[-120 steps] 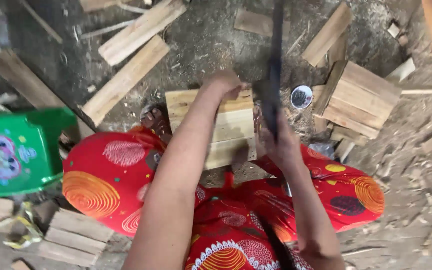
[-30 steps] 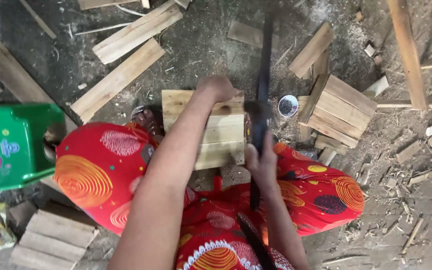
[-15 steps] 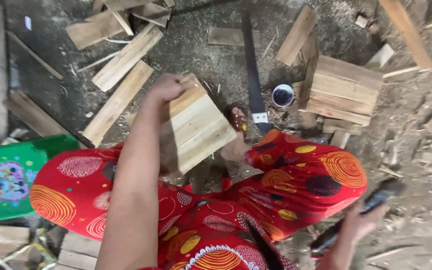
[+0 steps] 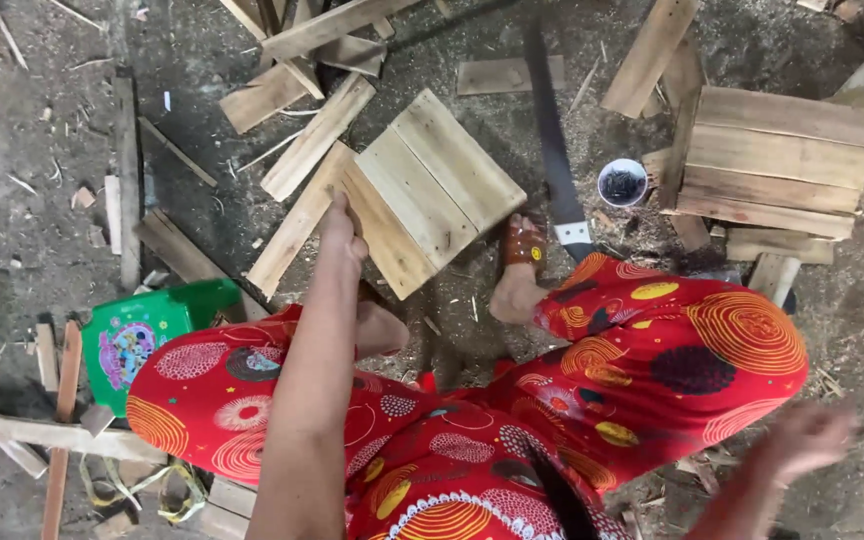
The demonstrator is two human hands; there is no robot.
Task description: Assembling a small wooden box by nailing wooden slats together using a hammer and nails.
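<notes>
Two hands show, well apart. The left hand (image 4: 342, 232) grips the near-left edge of a square panel of nailed wooden slats (image 4: 432, 190), fingers curled around it; the panel sits tilted on the dirt ground (image 4: 52, 130) between the person's knees, just ahead of the two bare feet. The right hand (image 4: 810, 438) hangs out beside the right knee, blurred, fingers spread loose and holding nothing. A long dark saw blade (image 4: 550, 140) lies flat on the ground just right of the panel (its handle end toward the knee). Beyond it stand a small white cup of nails (image 4: 622, 183) and a stack of slat panels (image 4: 777, 160). A green plastic stool (image 4: 147, 330) rests by the left knee.
</notes>
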